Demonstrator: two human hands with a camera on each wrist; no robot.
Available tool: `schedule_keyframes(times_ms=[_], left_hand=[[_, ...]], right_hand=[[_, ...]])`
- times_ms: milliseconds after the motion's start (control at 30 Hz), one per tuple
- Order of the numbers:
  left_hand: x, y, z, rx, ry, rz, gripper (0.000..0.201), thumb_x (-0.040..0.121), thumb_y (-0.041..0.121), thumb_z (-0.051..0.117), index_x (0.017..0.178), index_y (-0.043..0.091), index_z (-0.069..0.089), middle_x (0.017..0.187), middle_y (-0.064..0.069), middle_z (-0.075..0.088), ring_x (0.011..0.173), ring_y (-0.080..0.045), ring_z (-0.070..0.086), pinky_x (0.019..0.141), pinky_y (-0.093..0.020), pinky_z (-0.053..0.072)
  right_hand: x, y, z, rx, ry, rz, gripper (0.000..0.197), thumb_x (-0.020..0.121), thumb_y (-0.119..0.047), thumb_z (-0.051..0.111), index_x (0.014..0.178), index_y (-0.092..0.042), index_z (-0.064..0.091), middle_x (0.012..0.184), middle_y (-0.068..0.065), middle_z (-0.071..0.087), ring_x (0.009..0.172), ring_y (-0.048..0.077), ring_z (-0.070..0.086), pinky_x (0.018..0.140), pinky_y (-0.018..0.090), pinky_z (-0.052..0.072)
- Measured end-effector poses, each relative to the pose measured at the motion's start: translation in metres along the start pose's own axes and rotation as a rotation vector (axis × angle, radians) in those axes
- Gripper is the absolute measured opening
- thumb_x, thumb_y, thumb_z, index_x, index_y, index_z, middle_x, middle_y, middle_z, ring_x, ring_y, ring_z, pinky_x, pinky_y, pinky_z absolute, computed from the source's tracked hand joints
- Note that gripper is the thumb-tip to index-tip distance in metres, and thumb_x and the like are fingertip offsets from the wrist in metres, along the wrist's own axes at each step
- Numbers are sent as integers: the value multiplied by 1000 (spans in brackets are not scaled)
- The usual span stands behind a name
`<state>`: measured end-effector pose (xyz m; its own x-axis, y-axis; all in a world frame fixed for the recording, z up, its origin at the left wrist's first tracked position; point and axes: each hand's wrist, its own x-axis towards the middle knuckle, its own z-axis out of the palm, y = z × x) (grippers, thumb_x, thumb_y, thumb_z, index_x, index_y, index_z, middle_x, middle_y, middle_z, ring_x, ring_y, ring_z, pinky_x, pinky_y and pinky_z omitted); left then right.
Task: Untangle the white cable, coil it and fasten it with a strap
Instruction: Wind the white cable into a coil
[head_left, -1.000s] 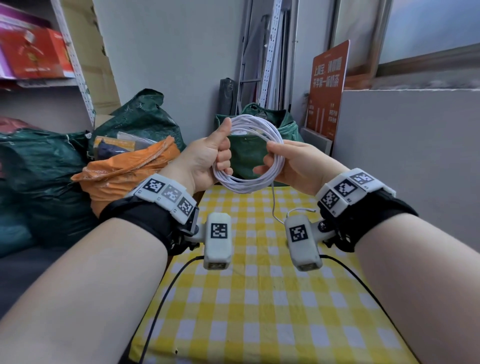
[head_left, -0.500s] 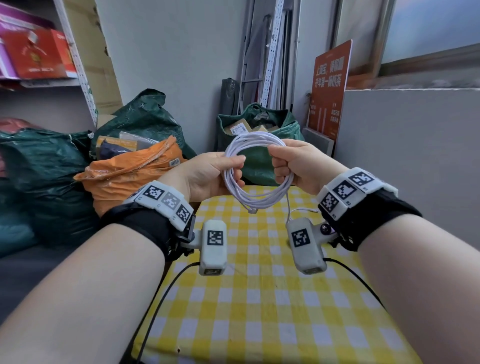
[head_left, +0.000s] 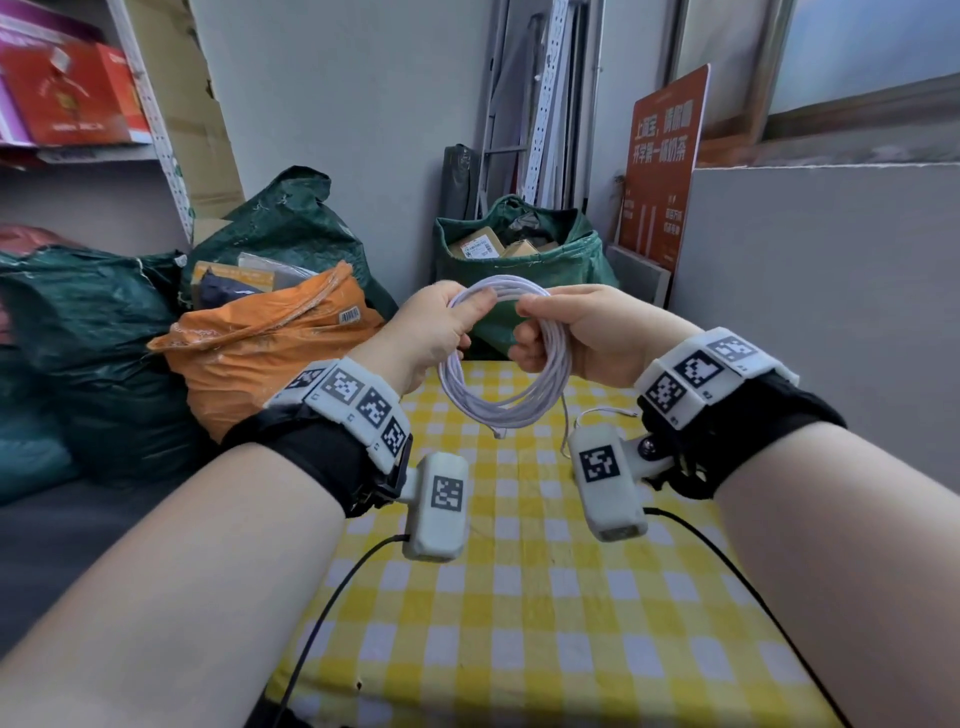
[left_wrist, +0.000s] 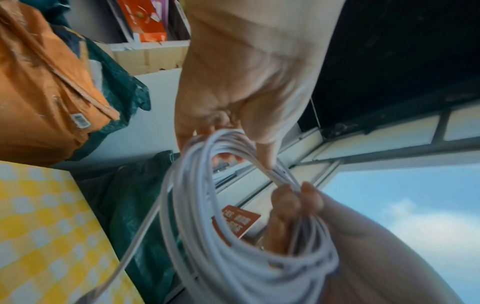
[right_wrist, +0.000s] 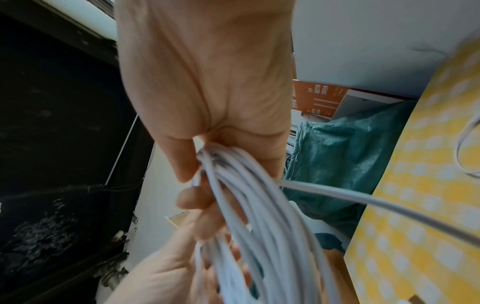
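Note:
The white cable (head_left: 501, 405) is wound into a round coil of several loops, held in the air above the far end of the yellow checked table (head_left: 545, 597). My left hand (head_left: 441, 332) pinches the coil's top left between thumb and fingers; the same grip shows on the cable (left_wrist: 233, 257) in the left wrist view. My right hand (head_left: 566, 327) grips the top right, fingers curled round the loops of the cable (right_wrist: 259, 216). A loose tail (head_left: 565, 426) hangs from the coil toward the table. A thin strap-like white piece (head_left: 608, 413) lies on the table behind the right wrist camera.
Green sacks (head_left: 519, 249) and an orange bag (head_left: 270, 348) stand beyond and left of the table. A grey wall panel (head_left: 810, 291) runs along the right side, with an orange sign (head_left: 662, 166) behind. Shelves (head_left: 78, 104) hang at the upper left.
The coil and both hands came down closer to the table. My left hand shifted from the coil's left side up to its top; the two hands now sit close together.

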<state>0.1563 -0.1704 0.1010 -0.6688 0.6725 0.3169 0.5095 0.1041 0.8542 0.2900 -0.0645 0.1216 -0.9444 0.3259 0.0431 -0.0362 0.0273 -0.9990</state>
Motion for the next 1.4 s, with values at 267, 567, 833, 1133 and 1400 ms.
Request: schedule_keyframes(times_ms=[267,567,833,1133,1400], left_hand=[[-18,17,13,235,-214,111,33,85,46,64,90,13,67,84,1,64,73,-8,56,65,-23,41],[-23,13,28,189,-305,127,16,89,27,63,99,25,51,89,9,59,78,-6,54,64,-21,40],[-18,3,28,-346,-234,44,17,100,9,39,97,5,56,78,-9,63,69,-18,64,74,-36,51],[-9,-10,21,-675,-152,-49,19,103,9,32,87,9,43,54,2,41,52,-14,39,66,-30,42],[-8,-11,20,-825,-131,-104,19,102,10,33,92,6,50,51,2,42,49,-12,42,68,-29,41]], right_hand=[[11,-1,8,85,249,69,30,100,-18,43,119,4,51,95,15,58,83,27,58,70,39,52],[15,4,7,264,239,90,35,101,-21,41,123,7,42,99,15,52,79,26,56,59,34,46],[21,12,-5,46,249,55,30,96,-32,50,87,-4,60,79,10,60,73,24,56,78,35,48],[11,34,-24,-580,118,433,25,94,-38,53,96,-13,56,98,7,68,86,27,63,87,39,50],[15,35,-20,-768,0,396,8,95,-24,51,95,-22,59,96,-1,66,87,20,62,86,37,49]])
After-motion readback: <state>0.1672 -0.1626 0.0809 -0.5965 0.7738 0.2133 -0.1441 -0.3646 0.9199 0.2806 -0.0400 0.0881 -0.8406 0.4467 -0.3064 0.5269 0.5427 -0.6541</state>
